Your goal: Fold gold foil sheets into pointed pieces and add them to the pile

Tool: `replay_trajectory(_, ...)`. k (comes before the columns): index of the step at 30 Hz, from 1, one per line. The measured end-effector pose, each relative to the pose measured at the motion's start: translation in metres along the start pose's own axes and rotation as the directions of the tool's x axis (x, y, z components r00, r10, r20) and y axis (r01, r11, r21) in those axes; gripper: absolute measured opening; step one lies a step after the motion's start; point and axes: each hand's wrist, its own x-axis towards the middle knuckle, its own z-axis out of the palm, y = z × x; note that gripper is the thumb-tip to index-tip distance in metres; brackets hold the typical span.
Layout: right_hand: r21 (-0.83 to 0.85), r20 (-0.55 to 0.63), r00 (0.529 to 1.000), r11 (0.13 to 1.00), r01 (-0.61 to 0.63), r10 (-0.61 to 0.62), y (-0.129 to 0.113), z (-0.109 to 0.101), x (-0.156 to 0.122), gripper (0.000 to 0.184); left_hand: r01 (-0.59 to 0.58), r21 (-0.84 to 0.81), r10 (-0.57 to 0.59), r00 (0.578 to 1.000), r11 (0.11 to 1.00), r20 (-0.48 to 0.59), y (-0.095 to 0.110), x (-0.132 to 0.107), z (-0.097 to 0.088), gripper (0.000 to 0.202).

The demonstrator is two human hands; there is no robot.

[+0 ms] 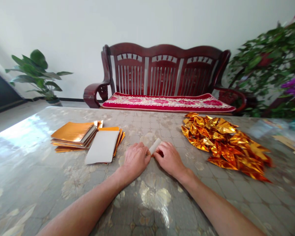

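Observation:
Between my two hands is a narrow folded strip of foil paper (155, 146), its pale side showing and a bit of orange at the near end. My left hand (137, 158) pinches it from the left, my right hand (169, 158) from the right, thumbs and fingertips close together over the table. Left of my hands lies a stack of gold foil sheets (72, 131), and against it a second pile topped by a pale-side-up sheet (103, 147). On the right is a heap of folded shiny gold foil pieces (223, 142).
The table (147, 216) has a glossy, flower-patterned cover. Clear plastic (267, 127) and tan card pieces (288, 144) lie at its right edge. Behind the table stands a dark red wooden bench (164, 73) with a red patterned cushion (167, 102). Plants stand on both sides.

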Motion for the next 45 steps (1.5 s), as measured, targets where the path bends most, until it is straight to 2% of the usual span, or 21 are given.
replay_trajectory(5, -0.056, 0.008, 1.0, 0.998, -0.009, 0.009, -0.002, 0.0, -0.001, 0.016, 0.076, -0.079, -0.074, 0.997, 0.994, 0.028, -0.002, 0.002, 0.0, 0.017)
replay_trajectory(11, -0.079, 0.009, 1.0, 0.997, -0.016, 0.017, -0.003, -0.001, -0.002, 0.016, 0.119, -0.269, -0.099, 0.991, 0.956, 0.086, -0.014, 0.003, 0.002, 0.013)
replay_trajectory(14, -0.084, 0.016, 1.0, 0.996, -0.013, 0.015, -0.003, -0.001, -0.002, 0.017, 0.128, -0.311, -0.102, 0.99, 0.942, 0.099, -0.02, 0.003, 0.005, 0.011)
replay_trajectory(19, -0.089, 0.025, 1.0, 0.996, -0.012, 0.014, -0.004, -0.002, -0.001, 0.017, 0.084, -0.292, -0.074, 0.996, 0.953, 0.046, -0.022, -0.002, 0.006, 0.02)
replay_trajectory(24, -0.077, 0.017, 1.0, 0.997, -0.013, 0.014, -0.004, -0.001, -0.001, 0.017, -0.068, -0.238, 0.071, 0.997, 0.969, 0.005, -0.017, -0.014, 0.003, 0.031)
replay_trajectory(27, -0.067, 0.01, 1.0, 0.998, -0.011, 0.011, -0.003, -0.001, -0.002, 0.016, -0.12, -0.196, 0.124, 0.992, 0.973, 0.008, -0.013, -0.019, 0.001, 0.033)
replay_trajectory(35, -0.061, 0.022, 1.0, 0.998, 0.004, -0.003, 0.0, -0.001, -0.002, 0.014, -0.113, -0.147, 0.118, 0.993, 0.983, 0.024, -0.011, -0.018, 0.0, 0.032)
replay_trajectory(45, -0.058, 0.034, 0.999, 0.998, 0.004, -0.002, 0.002, 0.0, -0.001, 0.017, -0.07, -0.181, 0.072, 0.997, 0.981, 0.005, -0.015, -0.008, 0.006, 0.017)
